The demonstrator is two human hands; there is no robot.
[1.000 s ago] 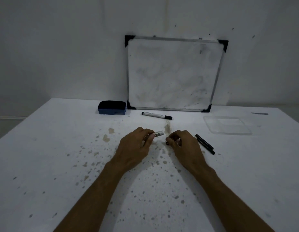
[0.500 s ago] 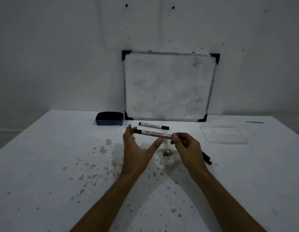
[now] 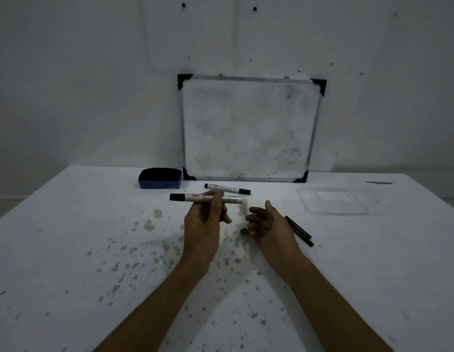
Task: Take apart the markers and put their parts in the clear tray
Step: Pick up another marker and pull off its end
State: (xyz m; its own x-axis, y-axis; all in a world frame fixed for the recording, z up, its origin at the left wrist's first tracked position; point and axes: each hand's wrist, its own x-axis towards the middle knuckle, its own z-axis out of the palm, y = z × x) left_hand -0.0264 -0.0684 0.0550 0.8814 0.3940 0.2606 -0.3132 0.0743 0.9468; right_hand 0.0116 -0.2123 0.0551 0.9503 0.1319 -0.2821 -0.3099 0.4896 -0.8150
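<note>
Left hand [image 3: 205, 219] pinches marker [image 3: 208, 198] level — open end toward the loose, empty right hand [image 3: 266, 222], likely for pulling; clear tray [image 3: 332, 200] far right.

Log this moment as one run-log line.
left hand: holds marker | right hand: open, empty | small black cap: on table | clear tray: empty | second marker: untouched

A white desk [image 3: 68, 250] fills the lower view, speckled with brownish stains toward its middle. At twelve o'clock a smudged whiteboard [image 3: 248, 128] with black corner caps stands on the desk's far edge, leaning against the pale wall [image 3: 81, 85]. Just beside its lower left corner, at eleven o'clock, lies a blue eraser [image 3: 160, 178].
</note>
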